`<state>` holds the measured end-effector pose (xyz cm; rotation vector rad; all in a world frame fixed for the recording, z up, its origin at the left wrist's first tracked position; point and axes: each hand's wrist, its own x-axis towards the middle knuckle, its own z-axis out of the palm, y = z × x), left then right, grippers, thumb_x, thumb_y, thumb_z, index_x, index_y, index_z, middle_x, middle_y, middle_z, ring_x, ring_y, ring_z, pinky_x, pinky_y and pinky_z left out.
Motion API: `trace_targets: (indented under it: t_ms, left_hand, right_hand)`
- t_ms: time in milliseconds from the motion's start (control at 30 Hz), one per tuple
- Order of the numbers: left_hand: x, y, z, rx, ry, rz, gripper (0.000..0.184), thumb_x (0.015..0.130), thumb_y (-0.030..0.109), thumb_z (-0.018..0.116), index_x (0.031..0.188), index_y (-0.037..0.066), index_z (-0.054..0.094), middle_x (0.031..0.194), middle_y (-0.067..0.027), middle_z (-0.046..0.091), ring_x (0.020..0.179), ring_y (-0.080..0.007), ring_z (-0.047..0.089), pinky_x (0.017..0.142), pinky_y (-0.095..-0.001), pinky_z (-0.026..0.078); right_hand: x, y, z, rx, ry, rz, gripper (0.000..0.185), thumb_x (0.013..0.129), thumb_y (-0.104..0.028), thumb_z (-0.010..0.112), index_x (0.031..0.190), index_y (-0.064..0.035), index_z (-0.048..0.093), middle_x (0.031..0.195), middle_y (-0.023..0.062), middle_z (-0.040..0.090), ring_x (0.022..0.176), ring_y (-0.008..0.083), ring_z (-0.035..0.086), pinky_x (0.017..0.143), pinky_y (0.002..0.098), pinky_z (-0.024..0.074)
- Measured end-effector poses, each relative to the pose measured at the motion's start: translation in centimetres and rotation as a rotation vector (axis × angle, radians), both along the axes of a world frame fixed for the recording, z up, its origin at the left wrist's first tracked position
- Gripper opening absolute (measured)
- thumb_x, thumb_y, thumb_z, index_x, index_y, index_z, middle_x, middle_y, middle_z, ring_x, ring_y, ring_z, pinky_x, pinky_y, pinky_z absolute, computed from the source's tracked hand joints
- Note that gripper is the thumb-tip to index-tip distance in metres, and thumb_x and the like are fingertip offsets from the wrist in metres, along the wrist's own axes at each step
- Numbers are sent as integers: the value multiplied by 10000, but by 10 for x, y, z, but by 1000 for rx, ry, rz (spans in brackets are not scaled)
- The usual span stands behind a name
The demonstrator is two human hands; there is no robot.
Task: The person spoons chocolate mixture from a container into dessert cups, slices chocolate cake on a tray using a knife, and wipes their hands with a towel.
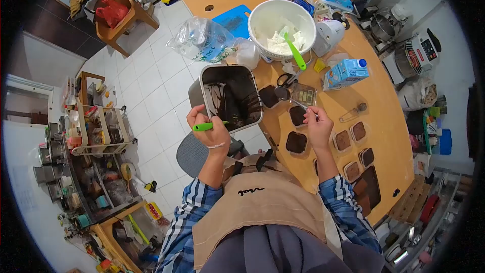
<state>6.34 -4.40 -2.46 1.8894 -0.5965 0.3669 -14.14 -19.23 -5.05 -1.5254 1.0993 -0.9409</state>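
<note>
My left hand (pixel 212 135) is closed around the green handle of a spatula (pixel 203 127), at the near left rim of a deep metal container (pixel 259 115). Dark chocolate coats the container's inside, and the spatula's blade is hard to make out there. My right hand (pixel 320 127) pinches the thin handle of a round-headed metal spoon (pixel 283 93), which reaches left over the table. Below and around the spoon are small square tubs topped with dark chocolate, such as one tub (pixel 296 142) and another tub (pixel 298 116) near my fingertips.
A white bowl (pixel 255 25) of white cream holds a green-handled spatula (pixel 295 53). Scissors (pixel 288 78), a clear lidded box (pixel 304 94), a milk carton (pixel 346 73) and several brown-topped tubs (pixel 342 140) share the wooden table (pixel 384 121). A grey stool (pixel 189 156) stands below the container.
</note>
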Motion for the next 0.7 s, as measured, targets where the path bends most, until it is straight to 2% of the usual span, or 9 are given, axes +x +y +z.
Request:
trace_targets:
  t_ms: [367,700]
  left_hand:
    - [-1,2,0,19,-26,-4,138,616,-24,458,560,-11,333,960,-198,509,839,-275,488,701,-367,406]
    - [-3,3,2,-4,26,-7,142,626,-33,451,564,-7,326,947,-196,505,832,-257,482,696,-353,401]
  right_hand:
    - [-2,3,15,-185,93,19,122,838,-83,555,877,23,600,693,56,602,567,101,574,517,240,455]
    - [-7,3,19,-311,152,21,114,827,-75,560,857,27,602,674,92,609,562,136,590,511,259,451]
